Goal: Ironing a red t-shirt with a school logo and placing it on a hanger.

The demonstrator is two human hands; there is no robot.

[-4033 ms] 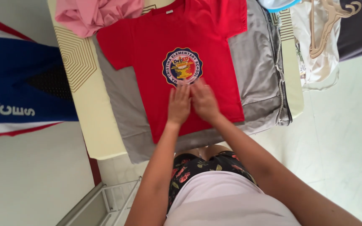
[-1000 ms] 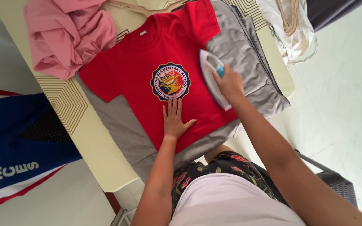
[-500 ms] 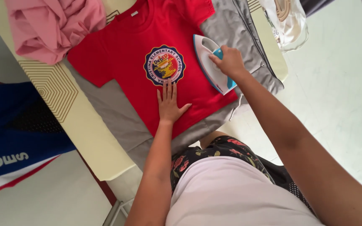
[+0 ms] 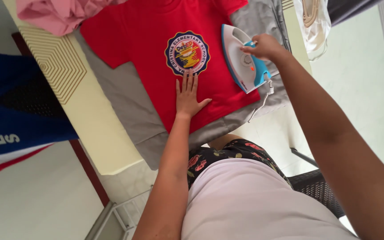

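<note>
A red t-shirt [image 4: 147, 40] with a round printed badge [image 4: 187, 52] lies flat on a grey cloth [image 4: 116, 102] spread over a cream table [image 4: 90, 129]. My left hand [image 4: 189, 94] rests flat on the shirt's lower part, just below the badge, fingers together. My right hand [image 4: 263, 46] grips the blue handle of a white and blue clothes iron [image 4: 242, 60], which sits on the shirt's right side near its edge. The iron's white cord [image 4: 263, 100] hangs off the table's front edge.
A crumpled pink garment [image 4: 63, 13] lies at the table's back left. A blue, white and red garment [image 4: 10, 111] lies to the left of the table. A pale bag with hangers [image 4: 314, 22] sits at the back right. A dark chair [image 4: 316, 186] stands behind me.
Four seconds ago both hands smoothed the shirt. Since then my right hand has brought the iron onto the shirt's right side; over the last second the iron slid down the shirt toward its hem. My left hand stays flat.
</note>
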